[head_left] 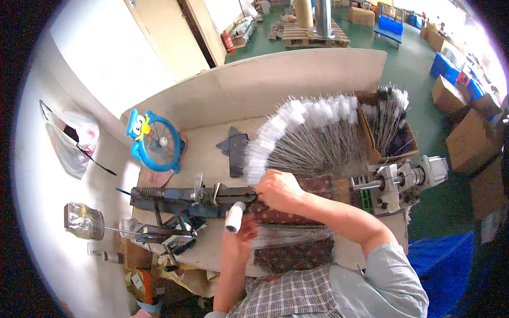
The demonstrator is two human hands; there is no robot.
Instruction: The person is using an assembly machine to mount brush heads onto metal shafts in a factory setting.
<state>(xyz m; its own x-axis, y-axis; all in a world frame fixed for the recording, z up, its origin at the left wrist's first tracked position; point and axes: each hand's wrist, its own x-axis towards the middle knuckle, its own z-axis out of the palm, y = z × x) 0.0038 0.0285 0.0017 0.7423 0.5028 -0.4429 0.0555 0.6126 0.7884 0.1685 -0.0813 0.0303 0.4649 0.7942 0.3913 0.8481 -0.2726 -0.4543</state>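
Note:
My right hand [278, 191] is closed in a pinch at the right end of the dark metal clamping machine [175, 197], beside the lower end of the brush row. What its fingers hold is hidden. My left hand [247, 232] is just below and right of a white cylindrical handle [234, 218] that sticks out from the machine. Its fingers are blurred, and I cannot tell whether they touch the handle. Beyond my right hand, many wire-stemmed brushes with white bristle heads [297, 112] lie fanned out, stems toward me. A bundle of thin wires [289, 236] lies nearer my body.
A motor-like unit with a shaft [392, 183] stands at the bench's right end. Behind it is a cardboard box [395, 151] of more brushes. A blue toy-shaped fan [159, 143] and a dark phone [238, 155] are at the left. A low panel [254, 79] borders the far side.

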